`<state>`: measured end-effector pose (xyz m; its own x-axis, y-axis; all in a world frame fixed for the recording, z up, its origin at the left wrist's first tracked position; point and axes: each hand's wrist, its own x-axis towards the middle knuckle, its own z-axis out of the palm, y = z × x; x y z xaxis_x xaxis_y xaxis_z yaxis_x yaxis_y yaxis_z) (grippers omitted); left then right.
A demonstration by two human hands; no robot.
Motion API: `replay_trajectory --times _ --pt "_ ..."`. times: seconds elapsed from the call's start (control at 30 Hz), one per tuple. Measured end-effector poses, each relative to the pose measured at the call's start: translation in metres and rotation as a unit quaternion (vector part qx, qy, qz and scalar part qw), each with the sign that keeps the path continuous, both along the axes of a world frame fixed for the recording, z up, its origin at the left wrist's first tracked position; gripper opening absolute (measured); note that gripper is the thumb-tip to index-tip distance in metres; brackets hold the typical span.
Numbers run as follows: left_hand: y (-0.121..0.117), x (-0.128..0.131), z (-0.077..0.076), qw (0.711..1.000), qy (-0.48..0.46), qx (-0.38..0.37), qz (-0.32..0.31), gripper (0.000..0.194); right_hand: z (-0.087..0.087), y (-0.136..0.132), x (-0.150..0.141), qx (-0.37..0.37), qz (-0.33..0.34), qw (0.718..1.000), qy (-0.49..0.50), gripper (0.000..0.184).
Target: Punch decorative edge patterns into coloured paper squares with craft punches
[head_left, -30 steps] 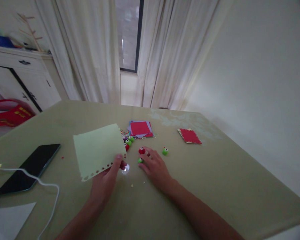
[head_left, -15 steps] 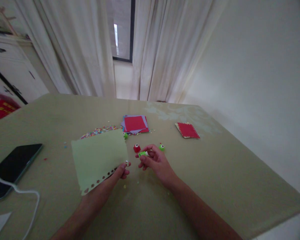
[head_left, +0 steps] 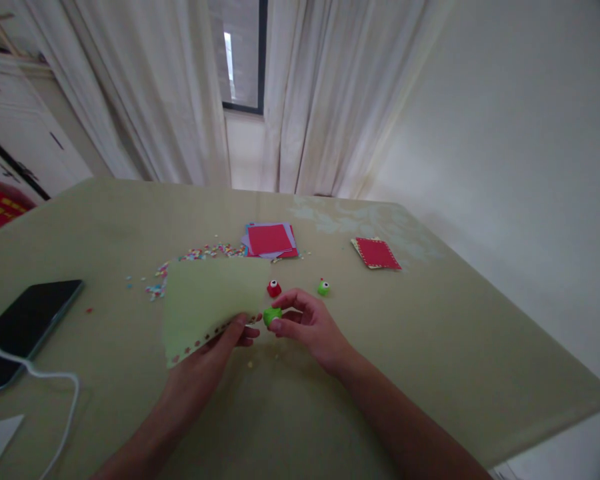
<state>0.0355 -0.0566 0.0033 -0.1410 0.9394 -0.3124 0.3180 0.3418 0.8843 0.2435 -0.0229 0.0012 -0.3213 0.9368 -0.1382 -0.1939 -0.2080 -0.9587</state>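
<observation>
A pale green sheet of paper [head_left: 213,290] with a row of small punched shapes along its near edge is pinched in my left hand [head_left: 230,337]. My right hand [head_left: 307,330] grips a small green paper punch [head_left: 272,316] between thumb and fingers. That punch is close to the sheet's right corner; whether they touch, I cannot tell. Just beyond it on the table stands a red punch [head_left: 274,288] with an eye on it. Another green punch [head_left: 323,287], also with an eye, sits behind my right hand.
Behind the sheet, colourful paper bits [head_left: 205,252] lie scattered. A stack of red and purple paper squares [head_left: 270,240] is farther back, and a red punched-edge square [head_left: 377,253] lies at right. A phone [head_left: 27,333] with a white cable [head_left: 55,377] is at left.
The sheet has shifted right, uncovering more paper bits at its left. My right hand has turned the green punch and brought it left, nearer to the sheet's corner.
</observation>
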Motion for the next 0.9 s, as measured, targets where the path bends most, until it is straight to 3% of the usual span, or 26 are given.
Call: replay_trajectory --times 0.17,0.37,0.63,0.9 --pt "-0.001 0.006 0.007 0.999 -0.036 0.031 -0.007 0.046 0.003 -0.002 -0.002 0.008 -0.008 1.0 -0.003 0.047" --pt "-0.001 0.008 0.015 1.0 -0.025 0.014 -0.011 0.044 0.002 -0.003 -0.002 0.004 -0.014 1.0 0.003 0.046" --pt "-0.002 0.005 0.001 0.999 -0.009 0.033 -0.033 0.044 -0.002 0.0 -0.001 0.015 -0.013 1.0 0.015 0.044" --pt "-0.002 0.005 0.008 0.999 -0.006 0.032 -0.033 0.044 -0.006 -0.001 -0.001 0.003 -0.01 1.0 0.017 0.049"
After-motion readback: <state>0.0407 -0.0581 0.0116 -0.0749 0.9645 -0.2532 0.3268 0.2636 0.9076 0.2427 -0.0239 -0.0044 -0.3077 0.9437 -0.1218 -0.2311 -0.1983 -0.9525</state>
